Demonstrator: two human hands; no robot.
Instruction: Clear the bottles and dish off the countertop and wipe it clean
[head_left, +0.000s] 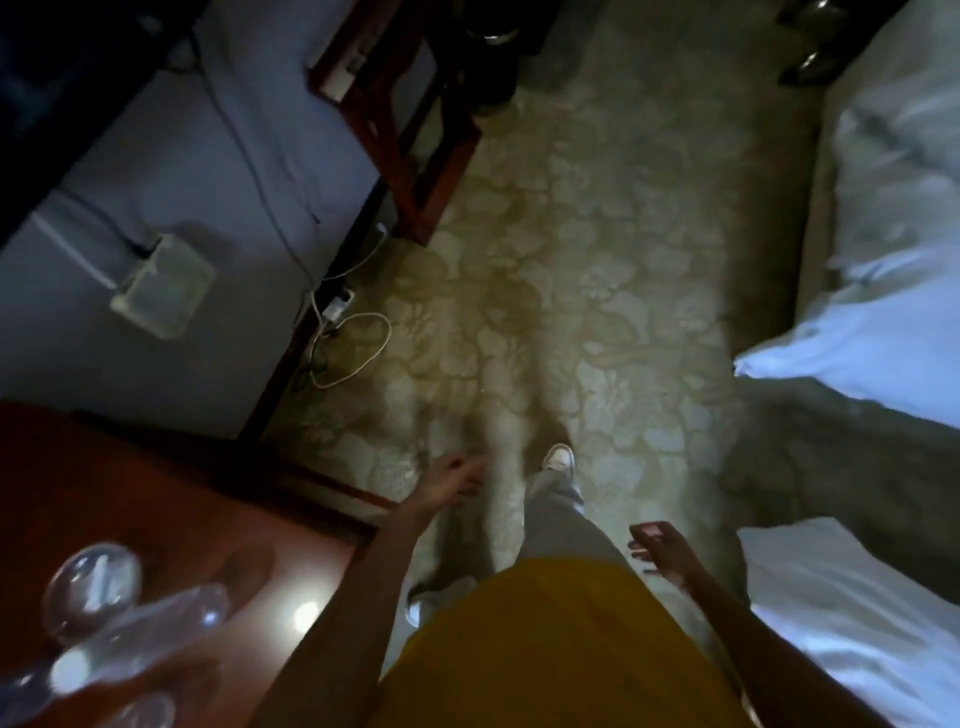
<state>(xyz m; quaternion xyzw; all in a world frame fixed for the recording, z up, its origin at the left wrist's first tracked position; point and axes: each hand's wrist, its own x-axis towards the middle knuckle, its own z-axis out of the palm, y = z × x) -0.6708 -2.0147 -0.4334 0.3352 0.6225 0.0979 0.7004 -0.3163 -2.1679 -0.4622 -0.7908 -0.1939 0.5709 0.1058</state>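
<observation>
Clear plastic bottles (140, 639) stand on the reddish wooden countertop (130, 499) at the lower left; one has a white cap (70, 670), and a round clear one (93, 587) is beside it. All are blurred. My left hand (452, 480) hangs over the carpet to the right of the countertop's corner, fingers loosely apart, holding nothing. My right hand (657, 551) is at my side near the bed, fingers spread and empty. No dish can be made out.
Patterned carpet (597, 270) fills the middle. A bed with white linen (893, 260) lies along the right. A wooden chair (410, 119) stands at the top. White cables and a charger (343, 322) lie on the floor by the wall. A pale box (163, 288) is mounted on the wall.
</observation>
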